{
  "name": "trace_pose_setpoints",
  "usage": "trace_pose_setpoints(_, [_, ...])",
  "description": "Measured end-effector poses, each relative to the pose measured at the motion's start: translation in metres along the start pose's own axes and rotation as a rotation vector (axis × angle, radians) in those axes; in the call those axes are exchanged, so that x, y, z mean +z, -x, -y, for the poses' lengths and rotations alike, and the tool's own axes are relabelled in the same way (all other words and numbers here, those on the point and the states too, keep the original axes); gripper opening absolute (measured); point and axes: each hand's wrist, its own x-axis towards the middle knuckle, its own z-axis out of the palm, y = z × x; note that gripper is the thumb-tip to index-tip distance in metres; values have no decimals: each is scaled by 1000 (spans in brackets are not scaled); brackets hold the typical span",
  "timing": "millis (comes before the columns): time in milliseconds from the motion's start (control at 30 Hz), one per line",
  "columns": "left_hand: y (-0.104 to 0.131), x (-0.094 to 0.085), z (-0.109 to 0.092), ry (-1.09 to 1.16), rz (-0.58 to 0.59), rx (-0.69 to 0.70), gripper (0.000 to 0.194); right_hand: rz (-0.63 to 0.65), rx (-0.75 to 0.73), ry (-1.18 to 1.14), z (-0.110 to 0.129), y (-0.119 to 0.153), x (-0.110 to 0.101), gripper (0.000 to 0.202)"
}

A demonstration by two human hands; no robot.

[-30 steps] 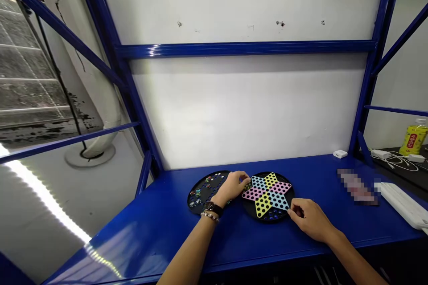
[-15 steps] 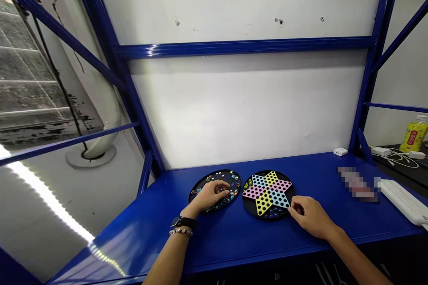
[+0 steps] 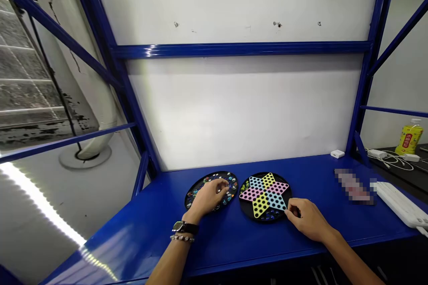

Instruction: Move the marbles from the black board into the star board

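Note:
My left hand (image 3: pixel 210 193) is over the left black tray (image 3: pixel 187 199), its thumb and fingers curled toward each other above the marbles; whether anything is between the fingertips is too small to tell. Many coloured marbles lie in that tray. To its right, a star-shaped board (image 3: pixel 265 195) with pink, yellow and blue points and rows of holes sits on a round black base (image 3: pixel 246 210). Green and dark blue marbles show around the star. My right hand (image 3: pixel 306 217) rests at the board's lower right edge, fingers curled in, with any held thing hidden.
The blue shelf (image 3: pixel 220 249) has a blue frame and white wall behind. On the right lie a blurred-out flat object (image 3: pixel 354 186), a white power strip (image 3: pixel 399 202) and a white adapter (image 3: pixel 337 154). A yellow bottle (image 3: pixel 408 138) stands beyond, near white cables.
The view has shifted slightly. My left hand's thumb and fingers are curled a little closer over the marbles. My right hand stays beside the star board.

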Motion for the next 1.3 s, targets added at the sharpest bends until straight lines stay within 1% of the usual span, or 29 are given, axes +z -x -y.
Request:
trace_pose_setpoints(67, [1, 2, -15, 55, -35, 48, 33, -1, 5, 0, -1, 0, 0, 29])
trace_pose_setpoints(167, [2, 11, -31, 13, 3, 107, 28, 3, 6, 4, -1, 0, 1, 29])
trace_pose_setpoints(233, [1, 16, -33, -48, 40, 116, 25, 7, 3, 6, -1, 0, 1, 29])
trace_pose_setpoints(300, [0, 17, -31, -60, 47, 107, 25, 4, 4, 10, -1, 0, 1, 29])
trace_pose_setpoints(400, [4, 10, -28, -18, 11, 75, 27, -5, 2, 17, -1, -1, 2, 29])
trace_pose_setpoints(500, [17, 4, -37, 37, -24, 111, 31, -8, -2, 12, -2, -1, 2, 29])
trace_pose_setpoints(567, [28, 5, -49, 61, 7, 185, 30, -7, 0, 11, -3, -2, 3, 29])
trace_pose_setpoints(633, [37, 10, -60, 66, 79, 237, 25, -10, 1, 14, -4, -2, 3, 29])
trace_pose_setpoints(700, [40, 17, -67, 65, 119, 238, 21, -11, 0, 12, -4, -3, 3, 28])
trace_pose_setpoints(767, [37, 21, -69, 69, 117, 227, 21, -11, -1, 8, -5, -3, 4, 27])
trace_pose_setpoints(833, [29, 22, -66, 75, 91, 229, 26, -15, -3, 3, -4, -4, 4, 26])
trace_pose_setpoints(900, [18, 17, -57, 82, 45, 218, 32, -24, -3, 4, -4, -5, 4, 25])
trace_pose_setpoints(967, [5, 11, -42, 87, -25, 182, 37, -32, -3, 12, -3, -6, 5, 23])
trace_pose_setpoints(1033, [-8, 6, -21, 63, -79, 127, 39, -37, -2, 20, -3, -6, 5, 23])
trace_pose_setpoints(1100, [-18, 5, 0, 11, -58, 55, 39, -40, 0, 19, -3, -7, 6, 24])
trace_pose_setpoints(1167, [-26, 10, 17, -24, 18, 7, 38, -39, 2, 11, -5, -7, 7, 24])
trace_pose_setpoints(1233, [-30, 15, 25, -25, 80, -1, 38, -37, 0, 3, -6, -7, 8, 24])
trace_pose_setpoints(1300, [-34, 19, 22, -8, 75, 6, 39, -35, -3, 0, -6, -7, 8, 24])
